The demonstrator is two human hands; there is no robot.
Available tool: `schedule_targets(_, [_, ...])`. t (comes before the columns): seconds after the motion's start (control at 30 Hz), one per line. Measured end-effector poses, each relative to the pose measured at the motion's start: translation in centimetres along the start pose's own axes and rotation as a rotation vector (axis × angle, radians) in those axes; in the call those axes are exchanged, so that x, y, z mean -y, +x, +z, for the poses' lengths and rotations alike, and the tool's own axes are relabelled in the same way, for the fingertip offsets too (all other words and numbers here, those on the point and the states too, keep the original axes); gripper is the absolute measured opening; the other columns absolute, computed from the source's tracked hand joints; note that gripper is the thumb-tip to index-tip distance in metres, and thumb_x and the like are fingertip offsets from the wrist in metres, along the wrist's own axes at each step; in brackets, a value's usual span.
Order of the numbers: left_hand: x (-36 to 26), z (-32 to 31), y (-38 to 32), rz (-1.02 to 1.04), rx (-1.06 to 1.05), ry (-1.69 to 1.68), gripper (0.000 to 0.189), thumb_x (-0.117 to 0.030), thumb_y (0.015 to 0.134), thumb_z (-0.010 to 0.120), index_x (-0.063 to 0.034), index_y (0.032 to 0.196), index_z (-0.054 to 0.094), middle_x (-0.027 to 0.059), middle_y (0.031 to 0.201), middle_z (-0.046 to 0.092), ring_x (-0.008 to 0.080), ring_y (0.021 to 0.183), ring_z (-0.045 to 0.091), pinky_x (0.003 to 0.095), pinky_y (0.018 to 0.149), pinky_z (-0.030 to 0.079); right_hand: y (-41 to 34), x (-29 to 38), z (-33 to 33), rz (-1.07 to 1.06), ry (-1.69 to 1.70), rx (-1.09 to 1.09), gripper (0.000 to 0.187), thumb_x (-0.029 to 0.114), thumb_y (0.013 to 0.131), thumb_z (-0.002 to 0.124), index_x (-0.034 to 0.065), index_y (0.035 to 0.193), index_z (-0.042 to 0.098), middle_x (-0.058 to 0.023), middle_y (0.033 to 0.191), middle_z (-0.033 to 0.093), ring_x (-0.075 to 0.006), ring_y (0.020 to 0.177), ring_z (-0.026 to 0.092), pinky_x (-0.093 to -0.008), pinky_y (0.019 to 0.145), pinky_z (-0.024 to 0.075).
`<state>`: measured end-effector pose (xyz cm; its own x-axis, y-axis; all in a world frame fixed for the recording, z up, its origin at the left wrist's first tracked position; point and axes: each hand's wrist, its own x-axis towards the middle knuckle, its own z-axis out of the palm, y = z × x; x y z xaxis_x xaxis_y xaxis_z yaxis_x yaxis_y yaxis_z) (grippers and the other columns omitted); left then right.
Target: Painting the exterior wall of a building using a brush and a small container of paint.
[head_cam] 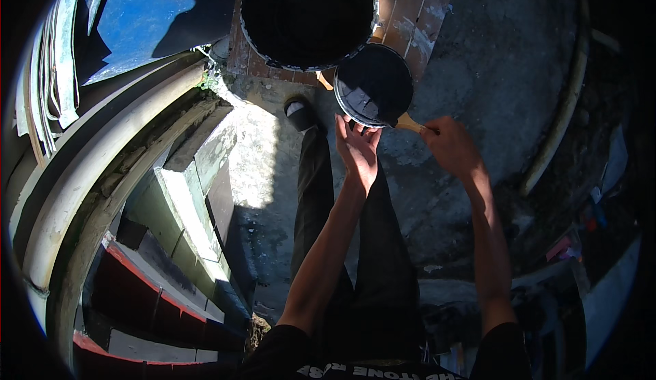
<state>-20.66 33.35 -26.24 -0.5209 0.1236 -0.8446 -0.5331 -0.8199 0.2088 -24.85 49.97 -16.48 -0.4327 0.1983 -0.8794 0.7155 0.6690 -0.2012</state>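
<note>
My left hand, palm turned up, has its fingers at the near rim of a small round pail, some of them hidden beneath it. Dark contents or a dark inside fill the pail's opening; shadow keeps me from telling which. My right hand grips the end of a pale wooden handle, which meets the pail's near right rim. That looks like a paintbrush handle, but its head cannot be made out. Just beyond stands a large round bucket with a paint-spattered rim and a dark interior.
Under the large bucket lies a plank board with white smears. A concrete floor surrounds my feet. At left are a pale pipe, concrete steps or ledges and a blue sheet. Another pipe curves along the right.
</note>
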Motion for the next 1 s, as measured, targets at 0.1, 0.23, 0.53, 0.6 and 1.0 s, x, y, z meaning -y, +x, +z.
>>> schedule_targets(0.1, [0.2, 0.0, 0.2, 0.010, -0.028, 0.024, 0.049, -0.054, 0.089, 0.041, -0.0142, 0.119, 0.042, 0.0065, 0.109, 0.049, 0.0192, 0.095, 0.052, 0.0372, 0.094, 0.039, 0.7, -0.2, 0.1, -0.051, -0.085, -0.063, 0.029, 0.021, 0.089, 0.050, -0.0042, 0.097, 0.063, -0.0146, 0.075, 0.063, -0.0187, 0.064, 0.060, -0.0321, 0.061, 0.0447])
schedule_targets(0.23, [0.4, 0.0, 0.4, 0.032, -0.036, 0.057, 0.051, -0.055, 0.088, 0.043, -0.0153, 0.120, 0.042, 0.0071, 0.110, 0.047, 0.0213, 0.094, 0.054, 0.0393, 0.094, 0.039, 1.5, 0.1, -0.2, -0.028, -0.123, -0.034, 0.028, 0.020, 0.088, 0.051, -0.0038, 0.097, 0.064, -0.0166, 0.080, 0.064, -0.0217, 0.068, 0.062, -0.0329, 0.064, 0.0459])
schedule_targets(0.53, [0.5, -0.4, 0.9, 0.004, -0.041, 0.065, 0.056, -0.056, 0.088, 0.042, -0.0127, 0.123, 0.040, 0.0069, 0.114, 0.047, 0.0228, 0.101, 0.053, 0.0404, 0.096, 0.038, 1.9, 0.0, 0.1, -0.066, -0.138, -0.063, 0.028, 0.020, 0.087, 0.052, -0.0045, 0.096, 0.063, -0.0172, 0.080, 0.064, -0.0232, 0.070, 0.062, -0.0332, 0.064, 0.0459])
schedule_targets(0.6, [0.3, -0.6, 0.8, 0.006, -0.027, 0.048, 0.056, -0.056, 0.088, 0.042, -0.0125, 0.123, 0.040, 0.0071, 0.115, 0.047, 0.0235, 0.102, 0.053, 0.0407, 0.096, 0.038, 1.3, 0.2, 0.2, -0.003, -0.120, -0.007, 0.029, 0.021, 0.087, 0.052, -0.0041, 0.095, 0.063, -0.0152, 0.075, 0.062, -0.0209, 0.065, 0.060, -0.0332, 0.062, 0.0449])
schedule_targets(1.0, [0.9, -0.5, 4.0, -0.003, -0.029, 0.111, 0.070, -0.055, 0.089, 0.041, -0.0114, 0.140, 0.020, 0.0084, 0.144, 0.026, 0.0320, 0.127, 0.033, 0.0418, 0.107, 0.023, -1.2, -6.2, 1.6, 0.136, 0.924, 0.122, 0.030, 0.027, 0.091, 0.044, 0.0016, 0.095, 0.060, 0.0039, 0.058, 0.039, -0.0027, 0.046, 0.032, -0.0211, 0.042, 0.0264])
